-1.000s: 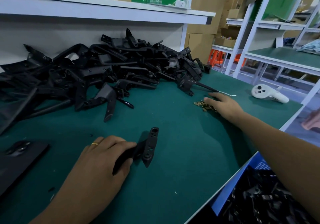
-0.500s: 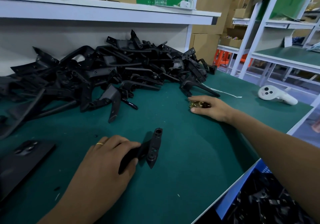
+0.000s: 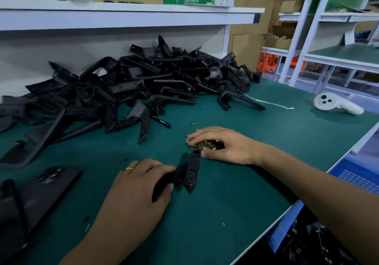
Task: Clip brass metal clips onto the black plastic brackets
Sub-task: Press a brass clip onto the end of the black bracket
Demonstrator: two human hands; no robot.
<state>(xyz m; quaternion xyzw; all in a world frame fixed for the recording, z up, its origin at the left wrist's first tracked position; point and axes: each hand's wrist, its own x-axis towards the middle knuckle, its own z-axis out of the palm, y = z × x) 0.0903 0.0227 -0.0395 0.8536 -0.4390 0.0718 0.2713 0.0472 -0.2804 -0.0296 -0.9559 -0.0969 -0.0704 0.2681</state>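
Bracket (image 3: 190,172) gripped in my left hand (image 3: 135,184), right hand (image 3: 223,144) cupping brass clips (image 3: 207,144); next I single one out and press it on.

brass clips (image 3: 207,144) mostly covered by right hand (image 3: 223,144), count unreadable, bracket (image 3: 184,173) grip end hidden under left hand (image 3: 136,184), blue bin (image 3: 328,223) cut by frame edge

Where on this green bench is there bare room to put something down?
Bare mat lies between the right hand and the white controller, and along the near edge below the left hand. The bracket pile crowds the back left.
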